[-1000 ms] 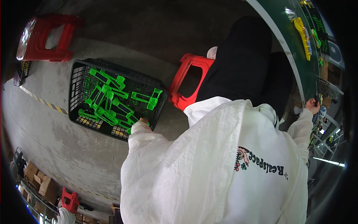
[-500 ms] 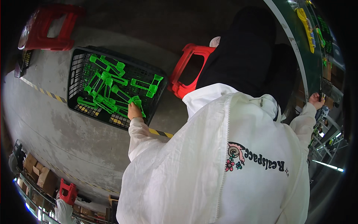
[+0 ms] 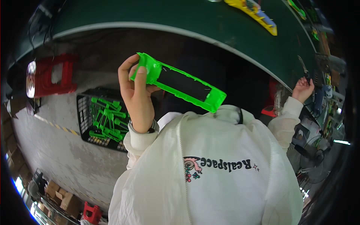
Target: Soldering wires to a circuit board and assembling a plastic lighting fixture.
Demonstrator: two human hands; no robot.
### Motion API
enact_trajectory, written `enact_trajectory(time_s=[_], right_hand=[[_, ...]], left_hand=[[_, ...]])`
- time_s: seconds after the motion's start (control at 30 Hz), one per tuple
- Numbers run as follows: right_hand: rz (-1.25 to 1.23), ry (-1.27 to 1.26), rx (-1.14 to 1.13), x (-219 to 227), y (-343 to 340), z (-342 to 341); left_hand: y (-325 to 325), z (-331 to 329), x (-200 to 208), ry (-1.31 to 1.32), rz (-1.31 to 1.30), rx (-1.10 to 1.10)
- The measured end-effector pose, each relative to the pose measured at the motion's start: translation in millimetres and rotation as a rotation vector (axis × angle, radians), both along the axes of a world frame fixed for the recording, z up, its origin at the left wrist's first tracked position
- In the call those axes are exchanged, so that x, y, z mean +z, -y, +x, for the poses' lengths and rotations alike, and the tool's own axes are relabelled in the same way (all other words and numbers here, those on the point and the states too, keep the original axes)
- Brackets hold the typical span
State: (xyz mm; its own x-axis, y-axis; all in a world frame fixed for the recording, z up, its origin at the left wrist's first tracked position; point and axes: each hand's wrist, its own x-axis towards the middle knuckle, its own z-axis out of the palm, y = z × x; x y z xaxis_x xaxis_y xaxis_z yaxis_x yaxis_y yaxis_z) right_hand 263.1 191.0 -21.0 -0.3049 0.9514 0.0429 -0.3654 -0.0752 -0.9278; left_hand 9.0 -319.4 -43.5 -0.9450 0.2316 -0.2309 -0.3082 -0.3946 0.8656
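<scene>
My left hand (image 3: 138, 101) is raised in front of my chest, thumb and fingers closed on the wide end of a bright green plastic frame (image 3: 153, 72). This frame is long, with an open rectangular window, and slants down to the right. At the far right, by the table's edge, my right hand (image 3: 302, 89) has its fingers curled round a thin tool (image 3: 304, 67) with a dark handle and a narrow metallic blade. Its exact kind is too small to make out. Behind my left forearm a black crate (image 3: 84, 120) holds several similar green frames (image 3: 108, 116).
A green-topped table (image 3: 150, 13) with a pale edge curves across the top and right. On it lies a yellow and blue-grey plastic part (image 3: 258, 18). Red stools (image 3: 63, 75) stand on the floor. Cardboard boxes (image 3: 69, 204) are stacked at the lower left.
My left hand has come up out of the crate with a green frame in it. My view has turned toward the table. The right hand stays out at the right with its fingers curled.
</scene>
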Motion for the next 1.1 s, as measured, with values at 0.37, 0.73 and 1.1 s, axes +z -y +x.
enact_trajectory(time_s=[0.37, 0.73, 1.1], right_hand=[[0.020, -0.098, -0.231, 7.9, 71.7, -35.2], [0.055, -0.062, -0.278, 9.7, 80.6, -43.3], [0.043, -0.103, -0.238, 10.6, 81.4, -40.1]], left_hand=[[-109.6, 2.1, 59.6, -0.058, -0.409, -0.220], [-100.1, -6.5, 65.3, -0.239, -0.815, -0.359], [0.0, -166.8, 51.8, -0.607, -1.092, -0.189]])
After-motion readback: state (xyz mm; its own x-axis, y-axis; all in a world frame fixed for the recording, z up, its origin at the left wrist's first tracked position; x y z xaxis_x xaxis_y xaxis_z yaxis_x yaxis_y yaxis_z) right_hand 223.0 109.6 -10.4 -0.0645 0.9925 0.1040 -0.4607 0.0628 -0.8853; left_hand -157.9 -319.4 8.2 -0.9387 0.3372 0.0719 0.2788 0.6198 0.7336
